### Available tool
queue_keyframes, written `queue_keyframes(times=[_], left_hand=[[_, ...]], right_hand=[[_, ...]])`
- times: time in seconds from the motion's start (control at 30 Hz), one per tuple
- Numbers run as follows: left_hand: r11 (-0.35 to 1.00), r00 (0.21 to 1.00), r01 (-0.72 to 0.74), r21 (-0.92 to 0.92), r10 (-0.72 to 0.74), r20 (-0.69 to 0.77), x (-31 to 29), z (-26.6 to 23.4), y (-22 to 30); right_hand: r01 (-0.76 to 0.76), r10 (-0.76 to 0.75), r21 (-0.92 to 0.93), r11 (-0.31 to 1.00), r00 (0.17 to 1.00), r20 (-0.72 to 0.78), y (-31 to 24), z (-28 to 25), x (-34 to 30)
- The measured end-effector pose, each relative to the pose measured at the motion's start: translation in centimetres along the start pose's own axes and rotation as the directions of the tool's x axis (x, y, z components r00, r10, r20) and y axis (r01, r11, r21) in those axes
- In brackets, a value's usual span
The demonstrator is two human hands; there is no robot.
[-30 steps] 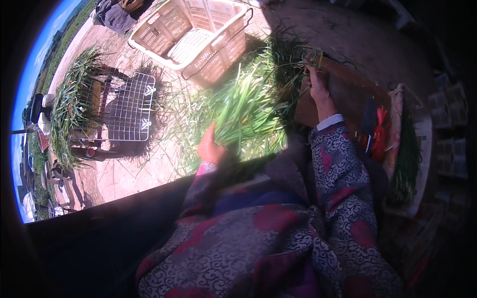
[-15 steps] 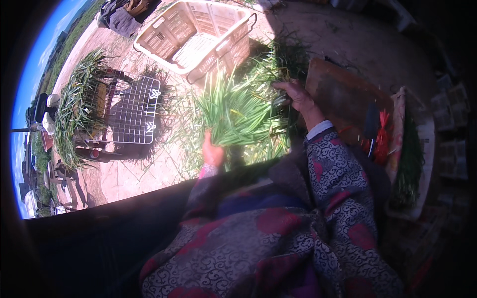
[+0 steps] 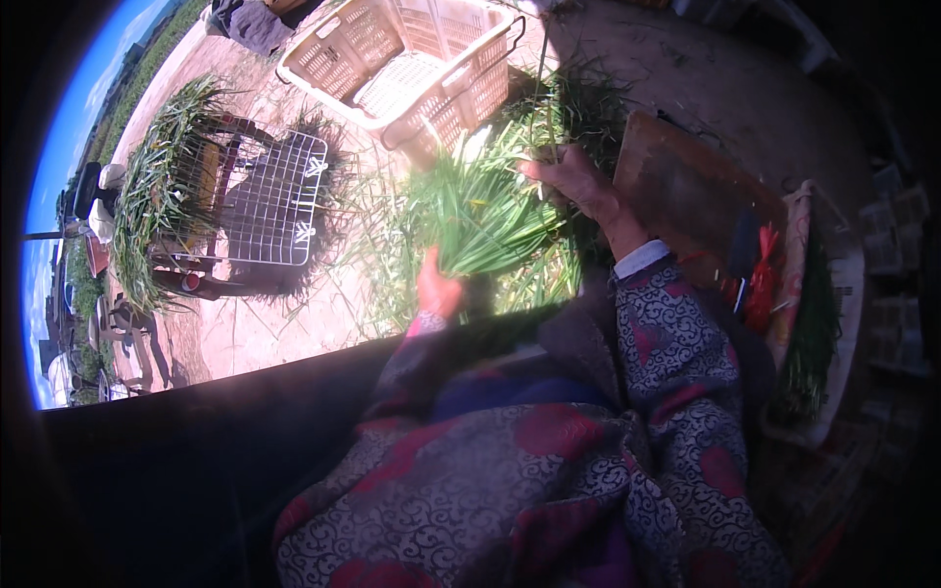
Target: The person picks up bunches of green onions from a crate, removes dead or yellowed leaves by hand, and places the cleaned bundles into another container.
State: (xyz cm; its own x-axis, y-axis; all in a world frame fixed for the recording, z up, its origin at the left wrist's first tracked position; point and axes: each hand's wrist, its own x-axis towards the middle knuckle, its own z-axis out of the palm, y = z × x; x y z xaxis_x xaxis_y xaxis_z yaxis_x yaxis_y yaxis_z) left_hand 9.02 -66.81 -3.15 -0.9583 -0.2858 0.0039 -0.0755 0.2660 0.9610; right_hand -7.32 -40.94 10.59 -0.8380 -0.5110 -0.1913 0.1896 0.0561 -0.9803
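My left hand is closed around the lower end of a bunch of long, thin green leaves that look like chives. The bunch fans out away from me, its upper part smeared by motion. At its right, my right hand is closed, thumb against fingers, with a thin pale stalk upright in its grip. Beneath and behind the hands lies a heap of loose green leaves, partly in shadow.
A pale plastic crate stands beyond the bunch. Leftward is a wire rack beside a grass-covered load. A brown board, red ties and a tray with dark green bundles lie at my right.
My left hand has moved slightly up and right with the bunch. The right hand has come nearer to the leaves, and a thin stalk now shows in it. The whole view has shifted a little.
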Motion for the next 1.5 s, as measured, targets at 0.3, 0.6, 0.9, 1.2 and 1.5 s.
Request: queue_keyframes(times=[0.3, 0.6, 0.9, 1.2, 1.5], left_hand=[[0.849, 0.964, 0.254, -0.464, -0.261, 0.051, -0.2, 0.6, 4.2], [0.813, 0.951, 0.300, -0.499, -0.294, 0.092, 0.9, -1.0, -1.5], [0.946, 0.968, 0.238, -0.222, -0.213, 0.132, 0.1, -1.5, -0.7], [0.950, 0.984, 0.155, -0.272, -0.123, 0.131, -0.6, 0.0, 1.9], [0.917, 0.981, 0.191, -0.351, -0.171, 0.087, -0.2, -0.6, 2.0]], right_hand=[[0.057, -0.040, -0.106, 0.993, 0.987, 0.156, 3.4, 8.0, -1.2], [0.131, -0.685, 0.883, 0.451, 0.685, 0.248, -12.8, 0.6, -5.9], [0.225, -0.257, -0.140, 0.964, 0.925, -0.280, -2.4, -0.4, -1.8], [-0.152, 0.099, -0.457, 0.876, 0.985, -0.139, 4.9, 1.1, 2.2], [-0.011, 0.021, 0.599, 0.800, 1.000, -0.009, -3.2, -1.7, -3.1]])
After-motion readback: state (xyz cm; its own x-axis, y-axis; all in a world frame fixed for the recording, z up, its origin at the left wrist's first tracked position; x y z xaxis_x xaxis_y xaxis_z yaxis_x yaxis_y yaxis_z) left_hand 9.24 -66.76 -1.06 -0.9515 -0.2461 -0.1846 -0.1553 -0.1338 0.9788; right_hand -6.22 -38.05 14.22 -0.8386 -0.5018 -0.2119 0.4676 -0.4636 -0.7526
